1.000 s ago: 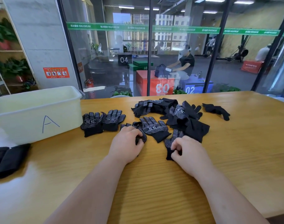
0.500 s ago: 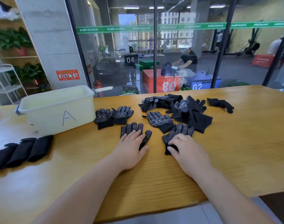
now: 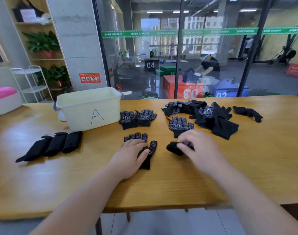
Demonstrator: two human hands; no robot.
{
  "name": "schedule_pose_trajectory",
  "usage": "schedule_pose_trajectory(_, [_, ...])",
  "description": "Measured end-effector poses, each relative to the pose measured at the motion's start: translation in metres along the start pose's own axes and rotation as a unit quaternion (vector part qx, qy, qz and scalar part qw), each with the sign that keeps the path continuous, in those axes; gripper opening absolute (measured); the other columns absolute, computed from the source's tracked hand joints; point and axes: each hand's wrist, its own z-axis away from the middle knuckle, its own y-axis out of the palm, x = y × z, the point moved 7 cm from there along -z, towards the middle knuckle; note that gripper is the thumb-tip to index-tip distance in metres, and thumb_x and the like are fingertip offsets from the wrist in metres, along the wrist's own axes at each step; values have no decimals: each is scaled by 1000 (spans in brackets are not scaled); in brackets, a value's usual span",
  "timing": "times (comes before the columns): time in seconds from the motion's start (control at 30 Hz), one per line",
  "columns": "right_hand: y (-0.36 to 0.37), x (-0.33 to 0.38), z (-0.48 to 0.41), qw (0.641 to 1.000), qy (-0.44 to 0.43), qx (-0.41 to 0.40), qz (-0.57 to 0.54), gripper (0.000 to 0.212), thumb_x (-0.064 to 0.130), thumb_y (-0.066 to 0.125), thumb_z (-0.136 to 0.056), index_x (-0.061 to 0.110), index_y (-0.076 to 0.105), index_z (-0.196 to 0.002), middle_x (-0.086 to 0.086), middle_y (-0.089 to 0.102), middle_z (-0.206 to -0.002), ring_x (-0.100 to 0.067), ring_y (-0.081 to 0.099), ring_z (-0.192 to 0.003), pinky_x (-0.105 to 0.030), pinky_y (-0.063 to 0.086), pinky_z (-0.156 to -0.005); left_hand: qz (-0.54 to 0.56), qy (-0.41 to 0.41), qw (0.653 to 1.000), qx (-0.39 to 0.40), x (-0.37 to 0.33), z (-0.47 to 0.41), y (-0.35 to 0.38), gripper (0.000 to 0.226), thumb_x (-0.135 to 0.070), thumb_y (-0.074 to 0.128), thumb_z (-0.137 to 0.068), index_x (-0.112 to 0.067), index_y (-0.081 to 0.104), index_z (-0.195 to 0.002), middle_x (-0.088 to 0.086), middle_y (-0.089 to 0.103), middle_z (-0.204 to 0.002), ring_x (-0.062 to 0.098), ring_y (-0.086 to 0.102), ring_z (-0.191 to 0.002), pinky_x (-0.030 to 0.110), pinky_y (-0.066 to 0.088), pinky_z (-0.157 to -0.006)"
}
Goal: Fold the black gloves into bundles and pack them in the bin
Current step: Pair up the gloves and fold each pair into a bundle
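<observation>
On wide honey-coloured wooden table (image 3: 246,167): cream plastic bin marked A (image 3: 80,106) far left, heap of loose black dotted knit gloves (image 3: 212,119) far right, three rolled black glove bundles (image 3: 56,144) before the bin. Nearer, flat black dotted glove (image 3: 151,148), cuff near and fingers away, pressed under straight-fingered left hand (image 3: 129,155). Just right of it, bunched black glove (image 3: 173,148) clutched in blurred right hand (image 3: 200,150). Likely next: leftward onto the flat one, axes matched.

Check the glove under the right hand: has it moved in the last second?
Yes. The glove, now bunched in the right hand, shifted left: it was right of the printed glove, now directly in front of it.
</observation>
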Motion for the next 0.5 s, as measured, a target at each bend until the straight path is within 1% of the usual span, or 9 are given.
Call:
schedule_pose_trajectory(0.07, [-32, 7, -20, 995, 33, -44, -81, 6, 35, 69, -102, 37, 74, -100, 24, 70, -104, 4, 63, -100, -22, 47, -87, 46, -15, 998, -28, 5, 3, -3, 48, -56, 37, -111, -35, 58, -149, -17, 50, -158, 9, 37, -150, 40, 33, -125])
schedule_pose_trajectory(0.1, [-44, 7, -33, 992, 47, -49, -106, 8, 34, 69, -102, 36, 75, -99, 25, 72, -100, 7, 64, -98, -21, 47, -85, 68, -24, 996, -46, 7, 3, -6, 45, -52, 40, -111, -34, 60, -147, -17, 52, -156, 8, 40, -148, 37, 35, -123])
schedule_pose_trajectory(0.13, [-52, 5, -46, 989, 59, -39, -126, 10, 34, 68, -103, 34, 77, -97, 24, 74, -99, 7, 65, -98, -23, 49, -86, 84, -33, 994, -61, 9, 4, -8, 42, -50, 43, -111, -33, 61, -145, -17, 54, -154, 7, 42, -146, 33, 37, -121])
schedule_pose_trajectory(0.2, [-61, 5, -69, 983, 83, -2, -162, 12, 35, 68, -103, 33, 79, -97, 20, 76, -101, -1, 69, -99, -34, 55, -93, 96, -44, 992, -74, 11, 5, -9, 40, -50, 44, -111, -34, 63, -142, -17, 56, -150, 6, 45, -143, 31, 39, -118])
schedule_pose_trajectory(0.23, [-65, 7, -79, 982, 87, -1, -167, 12, 36, 69, -103, 34, 79, -98, 19, 77, -102, -4, 71, -101, -40, 57, -97, 98, -47, 991, -74, 12, 5, -9, 39, -50, 45, -110, -34, 63, -141, -17, 57, -149, 6, 46, -142, 31, 40, -116])
schedule_pose_trajectory(0.3, [-76, 14, -93, 983, 76, -39, -161, 10, 36, 70, -102, 33, 80, -99, 18, 76, -102, -5, 70, -102, -44, 57, -100, 100, -52, 991, -71, 14, 5, -8, 39, -51, 45, -110, -34, 63, -140, -17, 57, -148, 7, 47, -140, 31, 42, -114])
schedule_pose_trajectory(0.4, [-92, 28, -97, 985, 35, -108, -126, 9, 35, 71, -101, 32, 79, -101, 23, 72, -96, 3, 67, -95, -39, 56, -99, 79, -54, 993, -65, 13, 5, -8, 42, -52, 45, -109, -33, 61, -143, -16, 54, -152, 8, 45, -143, 32, 42, -116])
schedule_pose_trajectory(0.43, [-92, 32, -92, 987, 17, -113, -116, 8, 34, 71, -100, 33, 79, -98, 23, 73, -93, 4, 68, -91, -40, 55, -100, 69, -53, 994, -62, 12, 5, -8, 43, -52, 45, -109, -33, 60, -145, -17, 52, -154, 8, 44, -145, 33, 41, -117])
schedule_pose_trajectory(0.5, [-76, 36, -77, 992, -20, -74, -100, 7, 30, 74, -95, 32, 77, -89, 20, 75, -87, 3, 69, -86, -38, 57, -96, 54, -51, 996, -54, 11, 4, -6, 45, -52, 48, -108, -33, 59, -147, -16, 50, -157, 9, 42, -147, 35, 41, -120])
